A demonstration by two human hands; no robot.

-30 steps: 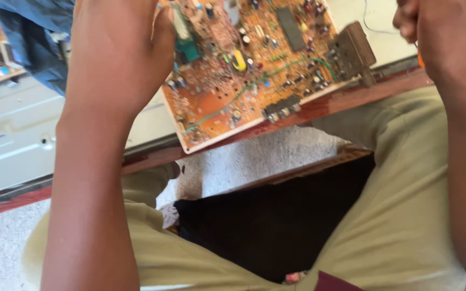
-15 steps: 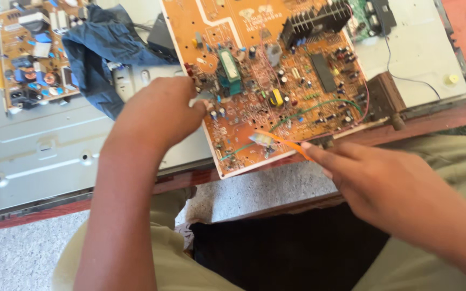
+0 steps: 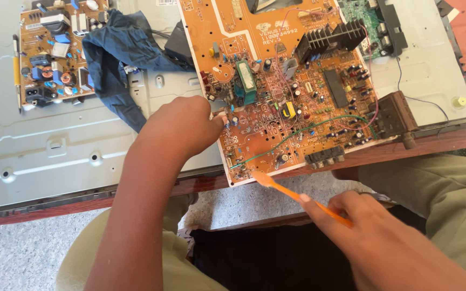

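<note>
2 hands at work: L hand (image 3: 184,126) grips left edge of orange circuit board (image 3: 287,86) on metal panel (image 3: 55,145); R hand (image 3: 384,242) clamped on orange toothbrush (image 3: 297,195), bristles at board's near edge.

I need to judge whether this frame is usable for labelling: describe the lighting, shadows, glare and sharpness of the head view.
Head view: bright, even daylight; the orange circuit board is sharp, its components distinct. Mild glare whitens the grey metal panel. The left hand casts only a soft shadow at the board's edge. The right hand, holding the orange toothbrush, looks slightly soft near the bottom edge. Little distortion shows.
</note>
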